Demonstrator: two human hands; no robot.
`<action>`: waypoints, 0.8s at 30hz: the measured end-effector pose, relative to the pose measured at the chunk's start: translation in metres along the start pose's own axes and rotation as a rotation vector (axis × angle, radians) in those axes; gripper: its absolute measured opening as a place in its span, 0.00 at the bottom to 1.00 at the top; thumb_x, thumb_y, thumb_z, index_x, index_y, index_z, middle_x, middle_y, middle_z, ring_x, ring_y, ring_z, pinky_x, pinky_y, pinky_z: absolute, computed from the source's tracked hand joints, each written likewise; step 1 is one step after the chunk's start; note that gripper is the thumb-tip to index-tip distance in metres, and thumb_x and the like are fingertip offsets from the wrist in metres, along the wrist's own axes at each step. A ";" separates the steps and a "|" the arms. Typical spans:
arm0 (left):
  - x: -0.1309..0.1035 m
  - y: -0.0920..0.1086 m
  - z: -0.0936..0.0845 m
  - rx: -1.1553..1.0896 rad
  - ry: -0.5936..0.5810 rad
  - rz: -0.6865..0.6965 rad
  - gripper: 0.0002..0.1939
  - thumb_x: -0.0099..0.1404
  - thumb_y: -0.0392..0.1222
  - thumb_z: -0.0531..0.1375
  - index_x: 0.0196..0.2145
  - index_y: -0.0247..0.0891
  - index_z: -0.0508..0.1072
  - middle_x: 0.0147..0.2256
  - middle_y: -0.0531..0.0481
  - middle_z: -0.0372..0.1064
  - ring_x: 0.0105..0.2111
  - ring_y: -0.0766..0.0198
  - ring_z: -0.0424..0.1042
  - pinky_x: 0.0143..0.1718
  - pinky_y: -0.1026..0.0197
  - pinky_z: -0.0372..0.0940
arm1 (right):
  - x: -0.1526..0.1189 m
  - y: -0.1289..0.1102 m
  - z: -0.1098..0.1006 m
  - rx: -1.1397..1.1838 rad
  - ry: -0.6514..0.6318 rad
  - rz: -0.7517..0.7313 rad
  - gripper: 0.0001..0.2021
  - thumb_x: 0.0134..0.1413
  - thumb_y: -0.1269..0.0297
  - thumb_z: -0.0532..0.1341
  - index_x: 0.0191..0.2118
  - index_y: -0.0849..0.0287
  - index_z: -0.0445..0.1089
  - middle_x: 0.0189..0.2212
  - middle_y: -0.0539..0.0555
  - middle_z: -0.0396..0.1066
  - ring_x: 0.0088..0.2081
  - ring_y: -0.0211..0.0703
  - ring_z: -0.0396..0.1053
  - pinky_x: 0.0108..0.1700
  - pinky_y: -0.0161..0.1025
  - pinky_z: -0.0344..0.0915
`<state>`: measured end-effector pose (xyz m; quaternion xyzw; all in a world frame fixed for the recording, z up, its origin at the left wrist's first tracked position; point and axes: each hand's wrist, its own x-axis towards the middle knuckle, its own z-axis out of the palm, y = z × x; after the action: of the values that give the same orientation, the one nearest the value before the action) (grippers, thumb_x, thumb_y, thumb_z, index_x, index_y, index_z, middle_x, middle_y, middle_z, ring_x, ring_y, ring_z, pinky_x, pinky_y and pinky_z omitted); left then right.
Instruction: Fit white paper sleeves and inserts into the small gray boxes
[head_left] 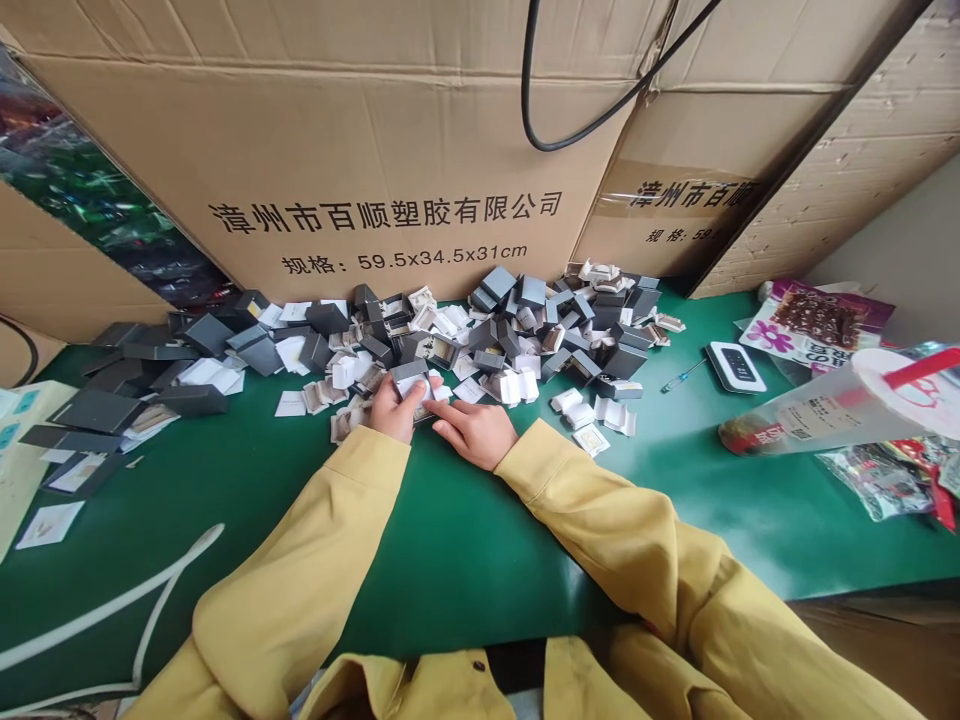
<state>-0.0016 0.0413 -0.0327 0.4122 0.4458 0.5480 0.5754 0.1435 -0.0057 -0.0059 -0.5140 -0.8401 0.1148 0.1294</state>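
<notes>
My left hand is closed around a small dark grey box, its thumb lying over the white card or lining at the box's front. From the right, my right hand reaches to the same box with its fingers stretched out and apart. The fingertips touch or nearly touch its near side, and the exact contact is too small to tell. Just beyond both hands spreads a heap of dark grey boxes, some open, mixed with white inserts and small white cards.
Tall cardboard cartons stand behind the green table. On the right are a plastic drink cup, a white device, a small screwdriver and snack packets. A white cable loops at front left.
</notes>
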 end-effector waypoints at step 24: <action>-0.002 0.001 0.000 0.129 -0.071 0.039 0.21 0.52 0.51 0.63 0.39 0.35 0.66 0.33 0.45 0.74 0.41 0.52 0.73 0.46 0.49 0.66 | 0.001 -0.010 -0.002 -0.096 -0.049 0.073 0.27 0.62 0.46 0.35 0.60 0.49 0.53 0.41 0.54 0.72 0.40 0.43 0.70 0.32 0.34 0.57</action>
<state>-0.0023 0.0392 -0.0316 0.4763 0.4515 0.5142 0.5522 0.1354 -0.0089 -0.0004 -0.5470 -0.8283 0.0914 0.0797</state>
